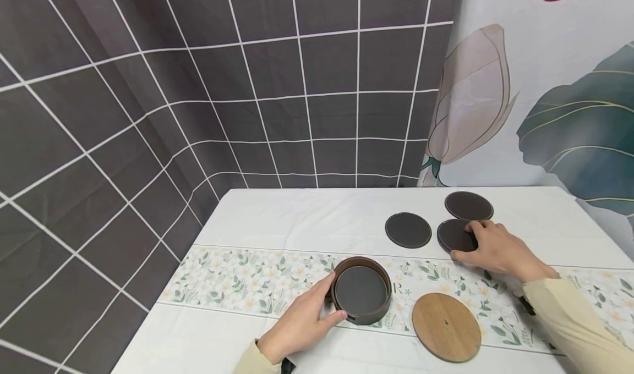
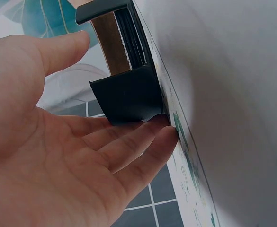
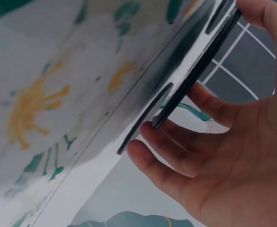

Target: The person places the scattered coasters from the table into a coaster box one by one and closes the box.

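Head view | my left hand (image 1: 297,322) cups the round coaster holder (image 1: 361,297) at the table's (image 1: 307,220) near edge | right hand (image 1: 495,250) pinches the nearest loose coaster (image 1: 454,235), lying right of and beyond the holder.

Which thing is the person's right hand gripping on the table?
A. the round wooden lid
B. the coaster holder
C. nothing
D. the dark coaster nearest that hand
D: the right hand has its fingers curled round the edge of a dark coaster, lifting it.
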`<state>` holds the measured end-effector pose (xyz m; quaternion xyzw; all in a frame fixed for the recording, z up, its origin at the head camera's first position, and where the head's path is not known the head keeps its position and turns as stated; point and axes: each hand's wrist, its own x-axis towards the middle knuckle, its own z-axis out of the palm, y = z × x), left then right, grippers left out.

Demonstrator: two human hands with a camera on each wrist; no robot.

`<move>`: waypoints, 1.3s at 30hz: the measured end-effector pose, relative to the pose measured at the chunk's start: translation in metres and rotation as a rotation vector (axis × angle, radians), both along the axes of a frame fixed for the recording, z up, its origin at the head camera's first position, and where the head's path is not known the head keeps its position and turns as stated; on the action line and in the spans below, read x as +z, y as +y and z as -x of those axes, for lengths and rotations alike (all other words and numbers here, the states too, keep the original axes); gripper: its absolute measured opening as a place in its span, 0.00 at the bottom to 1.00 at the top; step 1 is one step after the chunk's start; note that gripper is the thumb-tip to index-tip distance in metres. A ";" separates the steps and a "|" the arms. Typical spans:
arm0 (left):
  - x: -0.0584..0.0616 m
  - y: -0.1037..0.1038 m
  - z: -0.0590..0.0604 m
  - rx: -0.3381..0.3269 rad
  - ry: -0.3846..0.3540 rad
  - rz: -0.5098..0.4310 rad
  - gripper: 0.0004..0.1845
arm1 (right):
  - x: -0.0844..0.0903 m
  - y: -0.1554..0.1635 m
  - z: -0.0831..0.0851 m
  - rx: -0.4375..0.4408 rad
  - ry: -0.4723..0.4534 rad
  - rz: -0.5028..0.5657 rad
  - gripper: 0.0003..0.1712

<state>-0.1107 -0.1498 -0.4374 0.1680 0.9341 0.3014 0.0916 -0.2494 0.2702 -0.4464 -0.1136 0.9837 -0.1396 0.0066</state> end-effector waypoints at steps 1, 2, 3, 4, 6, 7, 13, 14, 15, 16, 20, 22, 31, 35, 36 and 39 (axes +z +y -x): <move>0.000 0.000 0.000 0.001 -0.002 0.001 0.43 | 0.001 -0.001 -0.001 0.002 0.005 0.000 0.53; -0.001 0.000 0.000 0.001 -0.004 0.001 0.43 | 0.001 -0.001 -0.002 0.003 0.010 0.001 0.53; -0.001 0.000 0.000 0.001 -0.005 0.002 0.43 | 0.003 -0.003 -0.003 0.004 0.016 -0.002 0.53; -0.001 0.000 0.000 0.000 -0.004 0.003 0.43 | 0.004 -0.004 -0.003 0.006 0.024 -0.003 0.53; -0.001 0.000 0.000 0.000 -0.001 0.005 0.43 | 0.007 -0.006 -0.005 0.008 0.038 -0.006 0.54; -0.001 0.000 0.000 0.000 0.001 0.004 0.43 | 0.009 -0.008 -0.006 0.009 0.045 -0.005 0.53; -0.001 0.000 0.001 -0.003 0.009 0.001 0.43 | 0.017 -0.015 -0.010 0.023 0.081 0.000 0.53; 0.000 0.000 0.001 -0.004 0.008 0.002 0.43 | 0.017 -0.016 -0.011 0.028 0.089 0.002 0.53; 0.000 0.000 0.001 -0.004 0.008 0.002 0.43 | 0.018 -0.016 -0.012 0.034 0.097 0.004 0.52; 0.000 0.000 0.001 -0.004 0.007 0.001 0.43 | 0.018 -0.017 -0.013 0.040 0.105 0.004 0.52; 0.000 0.000 0.001 -0.001 0.004 0.002 0.43 | 0.019 -0.020 -0.016 0.067 0.137 0.008 0.51; 0.001 0.000 0.001 0.002 0.004 0.002 0.43 | 0.020 -0.023 -0.017 0.081 0.148 0.004 0.50; 0.000 0.000 0.000 0.007 -0.002 0.001 0.43 | 0.029 -0.037 -0.028 0.124 0.205 -0.005 0.47; -0.001 0.000 0.000 0.004 -0.001 0.002 0.43 | 0.032 -0.042 -0.033 0.138 0.230 -0.019 0.47; -0.001 0.000 0.000 0.004 -0.002 0.001 0.43 | 0.033 -0.043 -0.034 0.144 0.242 -0.020 0.47; -0.001 0.000 0.001 0.005 -0.006 0.000 0.43 | 0.033 -0.046 -0.037 0.166 0.293 -0.015 0.44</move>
